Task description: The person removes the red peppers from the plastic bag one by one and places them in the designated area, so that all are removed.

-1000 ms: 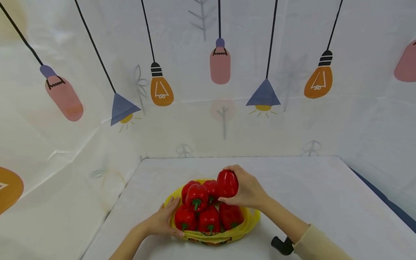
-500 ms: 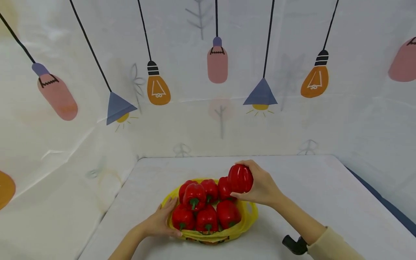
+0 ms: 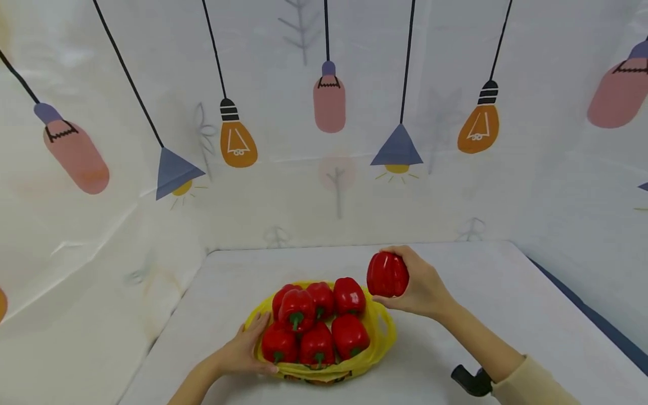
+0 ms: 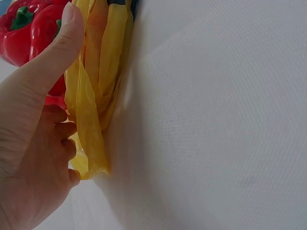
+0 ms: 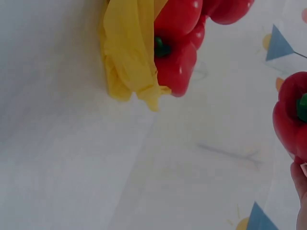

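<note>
My right hand (image 3: 422,287) holds a red bell pepper (image 3: 387,274) above the table, just right of the yellow plastic bag (image 3: 349,368). Its green stem shows in the right wrist view, where the pepper (image 5: 292,115) and fingertips are at the right edge. My left hand (image 3: 243,349) grips the bag's left side, thumb at the front and fingers toward the back. In the left wrist view, bent fingers (image 4: 62,132) meet the bag's yellow plastic (image 4: 91,105). Several red bell peppers (image 3: 318,344) sit heaped in the open bag, one (image 3: 349,296) at its back right.
A white-covered table (image 3: 455,337) carries the bag. Behind it hangs a pale backdrop (image 3: 283,197) printed with lamps. A black curved object (image 3: 473,381) is at the right sleeve (image 3: 536,382). One bag handle loop (image 3: 387,329) sticks out on the right.
My right hand has moved right, carrying its bell pepper from over the heap to beyond the bag's right side. The pepper behind it is now in plain view. My left hand stays on the bag.
</note>
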`<action>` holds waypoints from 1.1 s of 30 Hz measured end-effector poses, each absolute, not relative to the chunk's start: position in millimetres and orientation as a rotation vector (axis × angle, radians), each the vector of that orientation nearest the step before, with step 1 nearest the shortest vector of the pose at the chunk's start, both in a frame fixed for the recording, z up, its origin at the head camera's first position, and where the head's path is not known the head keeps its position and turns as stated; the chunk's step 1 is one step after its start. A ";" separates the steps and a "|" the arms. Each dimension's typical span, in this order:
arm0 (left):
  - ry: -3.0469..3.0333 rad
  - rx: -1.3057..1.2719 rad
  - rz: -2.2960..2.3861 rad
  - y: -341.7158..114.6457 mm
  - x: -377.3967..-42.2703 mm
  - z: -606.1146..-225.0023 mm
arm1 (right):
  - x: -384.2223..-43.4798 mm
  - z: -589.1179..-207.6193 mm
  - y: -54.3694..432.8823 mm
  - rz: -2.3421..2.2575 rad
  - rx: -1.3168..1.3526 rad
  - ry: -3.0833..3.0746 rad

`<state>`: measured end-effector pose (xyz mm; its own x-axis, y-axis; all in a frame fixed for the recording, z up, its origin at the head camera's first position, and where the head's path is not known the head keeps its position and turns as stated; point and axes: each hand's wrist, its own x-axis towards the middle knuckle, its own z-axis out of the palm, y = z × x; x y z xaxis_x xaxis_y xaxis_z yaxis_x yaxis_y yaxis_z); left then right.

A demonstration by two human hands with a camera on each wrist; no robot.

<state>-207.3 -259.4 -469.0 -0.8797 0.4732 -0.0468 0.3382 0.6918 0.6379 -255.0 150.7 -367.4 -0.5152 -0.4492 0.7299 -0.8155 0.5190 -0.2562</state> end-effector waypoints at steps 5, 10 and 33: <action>2.715 0.654 0.948 -260.5 -207.1 -470.3 | -257.6 -366.3 163.6 0.763 0.998 -2.131; 2.722 0.618 0.955 -263.1 -205.0 -468.8 | -258.7 -363.5 176.2 0.739 0.962 -2.133; 2.686 0.644 0.985 -257.4 -204.9 -465.0 | -266.5 -375.1 243.4 0.644 0.710 -2.163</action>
